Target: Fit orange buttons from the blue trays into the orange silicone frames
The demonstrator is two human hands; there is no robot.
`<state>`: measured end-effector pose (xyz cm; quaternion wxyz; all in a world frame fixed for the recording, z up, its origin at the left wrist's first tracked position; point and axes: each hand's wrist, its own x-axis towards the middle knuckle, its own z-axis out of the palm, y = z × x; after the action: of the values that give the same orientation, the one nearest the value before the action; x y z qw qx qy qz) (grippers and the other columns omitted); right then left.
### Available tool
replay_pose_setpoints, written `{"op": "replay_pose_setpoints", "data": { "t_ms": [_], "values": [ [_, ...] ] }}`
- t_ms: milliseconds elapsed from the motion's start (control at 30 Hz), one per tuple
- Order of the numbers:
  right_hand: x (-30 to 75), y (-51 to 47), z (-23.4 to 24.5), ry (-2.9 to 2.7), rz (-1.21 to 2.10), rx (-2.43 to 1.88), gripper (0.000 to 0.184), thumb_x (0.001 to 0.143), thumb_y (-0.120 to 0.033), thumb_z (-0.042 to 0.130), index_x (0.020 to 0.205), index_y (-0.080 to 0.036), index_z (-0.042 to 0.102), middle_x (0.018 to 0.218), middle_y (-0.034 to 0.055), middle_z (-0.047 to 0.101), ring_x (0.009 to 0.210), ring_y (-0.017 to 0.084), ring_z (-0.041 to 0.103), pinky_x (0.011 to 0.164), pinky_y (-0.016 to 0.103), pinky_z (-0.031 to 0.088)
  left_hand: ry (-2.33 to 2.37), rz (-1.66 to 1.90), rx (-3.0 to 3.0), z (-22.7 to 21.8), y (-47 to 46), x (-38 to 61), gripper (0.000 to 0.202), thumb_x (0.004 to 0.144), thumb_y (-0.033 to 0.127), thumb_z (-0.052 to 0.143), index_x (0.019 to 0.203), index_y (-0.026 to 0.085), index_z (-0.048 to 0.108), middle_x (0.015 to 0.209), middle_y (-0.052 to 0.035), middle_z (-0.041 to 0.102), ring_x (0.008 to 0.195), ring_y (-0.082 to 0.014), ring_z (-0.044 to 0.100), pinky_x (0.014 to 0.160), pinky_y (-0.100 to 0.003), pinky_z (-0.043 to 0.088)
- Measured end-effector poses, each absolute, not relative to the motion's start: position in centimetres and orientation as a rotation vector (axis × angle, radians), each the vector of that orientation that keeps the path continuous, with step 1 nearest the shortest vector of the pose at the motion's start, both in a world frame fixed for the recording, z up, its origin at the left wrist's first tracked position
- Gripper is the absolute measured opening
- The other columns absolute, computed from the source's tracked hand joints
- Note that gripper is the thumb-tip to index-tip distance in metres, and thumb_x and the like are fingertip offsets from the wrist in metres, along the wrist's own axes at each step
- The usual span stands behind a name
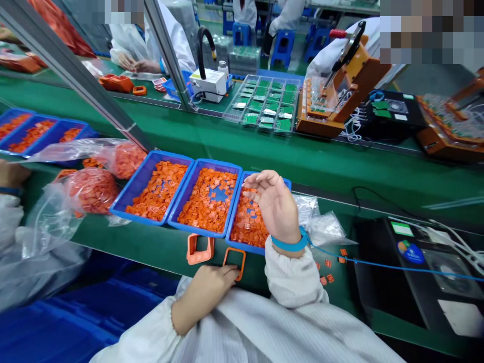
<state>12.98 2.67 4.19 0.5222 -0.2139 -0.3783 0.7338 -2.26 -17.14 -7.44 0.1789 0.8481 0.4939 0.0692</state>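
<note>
My left hand (212, 285) grips a thin orange square frame (235, 260) at the near edge of the green table. A thicker orange frame (199, 249) lies just left of it. My right hand (274, 204) hovers over the rightmost of three blue trays (236, 204), fingers curled; whether it holds one of the small orange square parts (247, 227) I cannot tell. A blue wrist strap (289, 244) with a blue cord circles my right wrist. The middle tray (206, 194) and left tray (151, 186) also hold orange parts.
Plastic bags of orange parts (93, 189) lie left of the trays. A few loose orange parts (333, 267) lie on the table at right, beside a black device (419, 272). Across the green conveyor (302, 156) stand a tray of green circuit boards (266, 103), orange fixtures and other workers.
</note>
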Motion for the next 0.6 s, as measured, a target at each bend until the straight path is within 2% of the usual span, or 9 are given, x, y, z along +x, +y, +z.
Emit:
{"op": "replay_pose_setpoints", "data": {
  "t_ms": [100,167,267,333,433,500,533,600],
  "values": [
    [13.1,2.7,4.1,-0.9,1.759,-0.486,0.032,0.099,-0.058,0.061,0.098,-0.027,0.071,0.103,0.0023,0.075,0.099,0.019,0.071,0.087,0.032,0.058,1.354,0.154,2.406,-7.3,-16.9,-2.5,0.022,0.1,0.005,0.056,0.106,0.018,0.072,0.111,-0.0067,0.082,0.08,-0.019,0.08,0.069,-0.027,0.063],
    [13.2,2.8,4.0,-0.899,1.754,-0.491,0.031,0.099,-0.056,0.061,0.098,-0.027,0.071,0.103,0.0022,0.075,0.098,0.019,0.071,0.087,0.032,0.058,1.298,0.247,2.445,-5.9,-17.1,-2.9,0.022,0.102,0.007,0.053,0.107,0.018,0.072,0.111,-0.0067,0.082,0.08,-0.0179,0.08,0.068,-0.027,0.061],
    [13.1,2.8,4.0,-0.931,1.743,-0.516,0.027,0.099,-0.053,0.062,0.098,-0.027,0.07,0.104,0.0024,0.074,0.099,0.019,0.071,0.089,0.032,0.058,1.229,0.56,2.522,-2.7,-16.8,-3.8,0.019,0.106,0.017,0.054,0.111,0.019,0.072,0.11,-0.0063,0.083,0.084,-0.0171,0.08,0.069,-0.027,0.06],
    [12.8,2.5,4.0,-0.979,1.766,-0.535,0.025,0.097,-0.052,0.066,0.101,-0.027,0.069,0.111,0.003,0.074,0.107,0.02,0.071,0.091,0.032,0.058,1.227,0.804,2.58,-0.5,-15.8,-4.7,0.019,0.105,0.017,0.058,0.117,0.021,0.072,0.112,-0.0064,0.083,0.086,-0.0162,0.079,0.074,-0.027,0.06],
    [11.7,1.6,4.2,-1.084,1.973,-0.475,0.042,0.089,-0.059,0.075,0.118,-0.03,0.064,0.132,0.0053,0.07,0.121,0.024,0.069,0.092,0.034,0.059,1.29,1.064,2.652,2.0,-13.0,-5.9,0.022,0.1,0.013,0.066,0.121,0.018,0.072,0.116,-0.01,0.083,0.089,-0.0168,0.079,0.077,-0.028,0.057],
    [10.7,0.9,4.2,-1.181,2.123,-0.364,0.056,0.085,-0.062,0.079,0.128,-0.032,0.059,0.138,0.0073,0.067,0.119,0.024,0.071,0.093,0.037,0.06,1.356,1.116,2.685,3.0,-11.1,-6.3,0.022,0.099,0.011,0.067,0.12,0.018,0.073,0.111,-0.0095,0.084,0.083,-0.0166,0.078,0.074,-0.028,0.056],
    [10.3,0.7,4.2,-1.246,2.136,-0.329,0.056,0.086,-0.06,0.079,0.129,-0.031,0.058,0.137,0.0074,0.067,0.117,0.024,0.072,0.096,0.038,0.059,1.353,1.121,2.711,3.2,-10.3,-6.6,0.022,0.099,0.01,0.066,0.119,0.019,0.073,0.107,-0.0081,0.084,0.081,-0.0164,0.077,0.073,-0.028,0.056],
    [9.8,0.4,4.1,-1.357,2.041,-0.35,0.044,0.09,-0.055,0.077,0.122,-0.029,0.063,0.126,0.0065,0.072,0.111,0.022,0.072,0.099,0.039,0.058,1.308,1.142,2.77,3.4,-9.1,-7.7,0.024,0.1,0.011,0.065,0.119,0.023,0.074,0.108,-0.006,0.084,0.082,-0.0162,0.076,0.074,-0.028,0.056]
  ]
}}
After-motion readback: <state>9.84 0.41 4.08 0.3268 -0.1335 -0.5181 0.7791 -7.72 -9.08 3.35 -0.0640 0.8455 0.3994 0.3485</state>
